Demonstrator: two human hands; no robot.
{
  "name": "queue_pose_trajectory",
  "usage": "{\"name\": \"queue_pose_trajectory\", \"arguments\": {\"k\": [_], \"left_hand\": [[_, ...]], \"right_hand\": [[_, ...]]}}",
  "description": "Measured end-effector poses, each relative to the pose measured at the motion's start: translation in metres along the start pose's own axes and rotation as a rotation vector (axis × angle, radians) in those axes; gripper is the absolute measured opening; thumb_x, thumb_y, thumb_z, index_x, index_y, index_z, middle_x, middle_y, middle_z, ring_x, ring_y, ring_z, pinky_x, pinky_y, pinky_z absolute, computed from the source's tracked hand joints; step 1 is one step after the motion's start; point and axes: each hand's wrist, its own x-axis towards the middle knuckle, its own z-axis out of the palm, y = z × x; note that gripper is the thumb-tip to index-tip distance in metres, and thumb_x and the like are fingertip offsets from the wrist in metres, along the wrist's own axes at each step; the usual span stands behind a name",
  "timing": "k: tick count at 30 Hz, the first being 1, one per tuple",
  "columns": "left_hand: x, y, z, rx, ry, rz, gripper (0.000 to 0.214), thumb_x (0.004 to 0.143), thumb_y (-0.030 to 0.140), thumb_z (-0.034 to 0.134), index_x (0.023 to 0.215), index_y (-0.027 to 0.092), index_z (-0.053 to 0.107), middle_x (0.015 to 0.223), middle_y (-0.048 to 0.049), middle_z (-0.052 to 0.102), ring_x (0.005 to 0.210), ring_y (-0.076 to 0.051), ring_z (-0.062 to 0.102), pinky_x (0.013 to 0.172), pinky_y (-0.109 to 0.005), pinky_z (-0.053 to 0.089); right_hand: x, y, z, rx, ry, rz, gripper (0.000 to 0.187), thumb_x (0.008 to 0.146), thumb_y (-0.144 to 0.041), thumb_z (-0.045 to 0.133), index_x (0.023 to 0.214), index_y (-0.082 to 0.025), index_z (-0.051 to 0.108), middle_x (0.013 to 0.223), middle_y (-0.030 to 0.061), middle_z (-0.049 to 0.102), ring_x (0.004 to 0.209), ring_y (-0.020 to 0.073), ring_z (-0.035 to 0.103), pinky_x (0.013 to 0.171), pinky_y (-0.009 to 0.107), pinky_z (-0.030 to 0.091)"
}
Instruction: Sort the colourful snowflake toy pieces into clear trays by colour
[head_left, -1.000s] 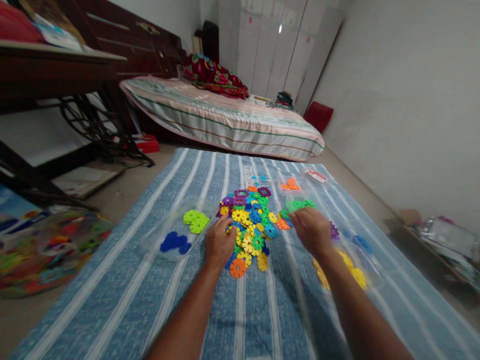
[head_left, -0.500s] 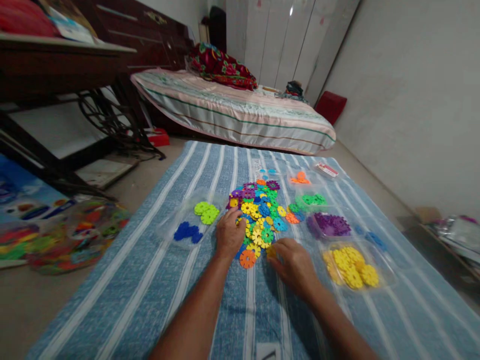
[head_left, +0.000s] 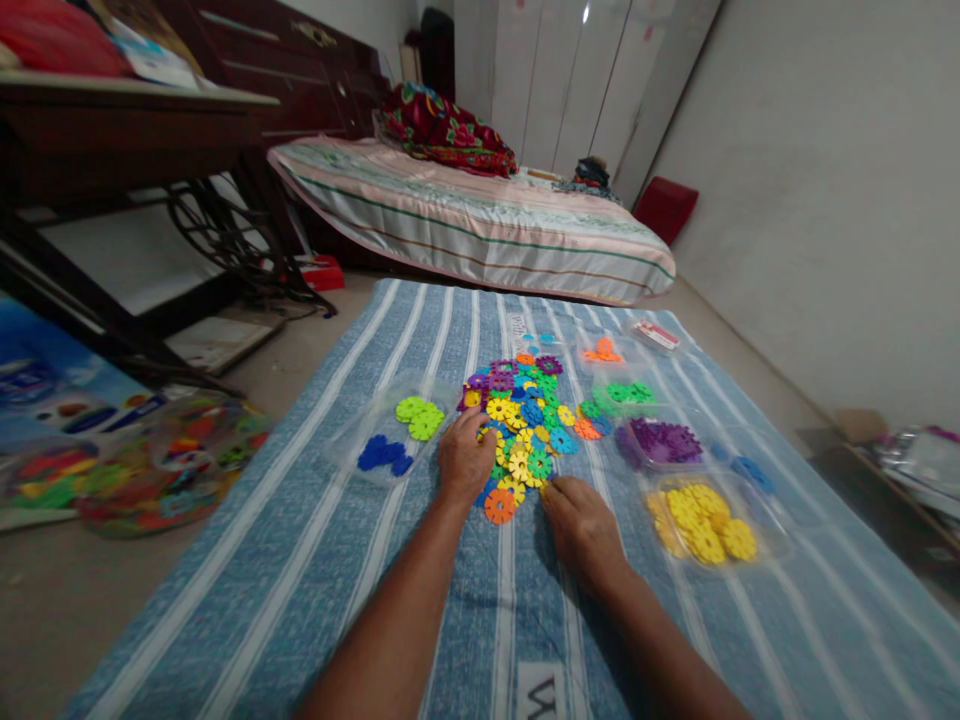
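Loose discs lie in a heaped pile (head_left: 534, 412) in the middle of the bench (head_left: 247, 600), which is blue with white stripes. Yellow, green, blue and purple discs overlap there, with an orange disc (head_left: 499, 506) at the near edge.

The left hand (head_left: 466, 455) rests at the left side of the pile, palm down, its fingers over the discs and touching them; whether they are clamped on one I cannot tell. The right hand (head_left: 583, 525) is at the near right edge, fingers bunched together, a bit of yellow (head_left: 545, 490) showing at the tips — too little to say whether it is gripped.

Clear trays stand around the pile. Left of it, one tray (head_left: 375, 415) holds lime discs (head_left: 420, 417) and dark blue discs (head_left: 384, 454). On the right, from near to far, lie yellow discs (head_left: 697, 515), purple discs (head_left: 666, 440), green discs (head_left: 630, 393) and orange discs (head_left: 602, 350), each colour in its own tray. Light blue discs (head_left: 538, 345) are behind the pile, and a small box (head_left: 656, 335) lies near the far right corner.

Beyond the bench is a bed (head_left: 480, 230) with a red blanket (head_left: 450, 130); on the floor at left — a bag (head_left: 180, 470) of coloured pieces.
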Motion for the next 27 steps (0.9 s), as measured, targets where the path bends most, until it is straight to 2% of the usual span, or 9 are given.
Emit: {"name": "queue_pose_trajectory", "arguments": {"k": [3,8,12,17,22,24,27], "left_hand": [[0.002,-0.002,0.000,-0.005,-0.005,0.003,0.024,0.079,0.024,0.052,0.094,0.019,0.070,0.119,-0.0089,0.069,0.112,-0.023,0.062,0.104,-0.039,0.046],[0.004,-0.005,0.001,-0.013,0.000,0.000,0.024,0.079,0.025,0.051,0.093,0.020,0.070,0.119,-0.0080,0.068,0.113,-0.024,0.061,0.105,-0.039,0.045],[0.005,-0.006,0.001,-0.015,0.008,0.006,0.024,0.078,0.025,0.052,0.093,0.020,0.070,0.118,-0.0080,0.069,0.113,-0.024,0.062,0.104,-0.040,0.046],[0.006,-0.007,0.002,-0.012,0.003,0.008,0.023,0.078,0.026,0.052,0.093,0.020,0.070,0.118,-0.0084,0.069,0.112,-0.024,0.062,0.104,-0.040,0.046],[0.005,-0.004,0.000,-0.015,-0.020,-0.014,0.024,0.080,0.026,0.052,0.095,0.019,0.069,0.121,-0.0096,0.068,0.114,-0.024,0.061,0.105,-0.039,0.045],[0.003,-0.002,-0.001,-0.014,-0.026,-0.013,0.024,0.080,0.026,0.052,0.095,0.020,0.069,0.121,-0.0086,0.067,0.115,-0.024,0.061,0.105,-0.039,0.045],[0.002,0.001,-0.002,-0.007,-0.027,-0.018,0.023,0.080,0.025,0.052,0.094,0.020,0.069,0.120,-0.0079,0.068,0.114,-0.023,0.061,0.104,-0.038,0.046]], "right_hand": [[0.001,0.002,-0.001,0.003,0.070,-0.021,0.027,0.091,-0.008,0.042,0.094,-0.018,0.066,0.089,0.0080,0.065,0.086,0.0183,0.058,0.077,0.029,0.048],[0.000,0.004,-0.007,-0.046,0.116,-0.065,0.025,0.093,-0.011,0.043,0.081,-0.018,0.063,0.076,0.0050,0.062,0.071,0.0153,0.054,0.066,0.025,0.043],[-0.004,0.007,-0.020,-0.062,0.160,-0.071,0.023,0.094,-0.014,0.045,0.083,-0.019,0.064,0.071,0.0033,0.061,0.067,0.0144,0.054,0.064,0.025,0.041],[-0.006,0.024,-0.061,-0.104,0.210,0.002,0.022,0.096,-0.017,0.045,0.088,-0.018,0.065,0.069,0.0026,0.062,0.067,0.0145,0.057,0.065,0.025,0.042],[-0.017,0.061,-0.112,-0.301,0.279,0.136,0.023,0.096,-0.022,0.046,0.090,-0.018,0.068,0.075,0.0051,0.066,0.067,0.0158,0.059,0.065,0.026,0.042],[-0.026,0.077,-0.123,-0.428,0.294,0.171,0.026,0.096,-0.024,0.044,0.090,-0.016,0.069,0.075,0.0068,0.068,0.065,0.0171,0.059,0.062,0.027,0.041],[-0.038,0.090,-0.127,-0.574,0.278,0.205,0.030,0.095,-0.026,0.042,0.092,-0.014,0.070,0.075,0.0082,0.068,0.060,0.0183,0.057,0.058,0.029,0.039]]}}
